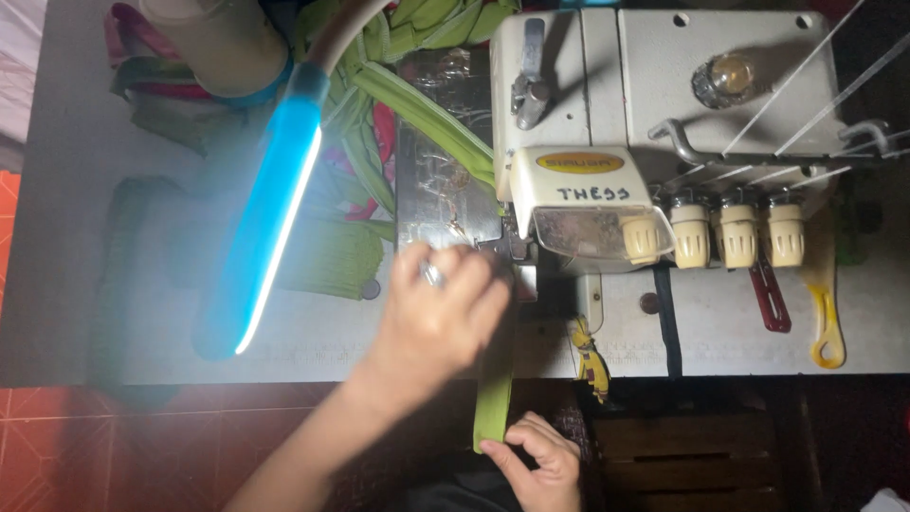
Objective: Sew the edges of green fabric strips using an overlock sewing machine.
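A narrow green fabric strip [494, 403] runs from the table's front edge up under the presser foot of a cream overlock sewing machine [654, 85]. My left hand [441, 313], a ring on one finger, lies flat on the strip just in front of the needle area and presses it onto the metal plate [445, 204]. My right hand [538, 462] pinches the strip's near end below the table edge. Sewn green strips [417, 104] trail out behind the machine toward the back left.
A glowing blue-white lamp bar [270, 213] slants over the table's left half. A pale container [223, 38] stands at the back left by red and green fabric. Several thread tension knobs [735, 232], red snips [770, 299] and a yellow tool [828, 332] sit at the right.
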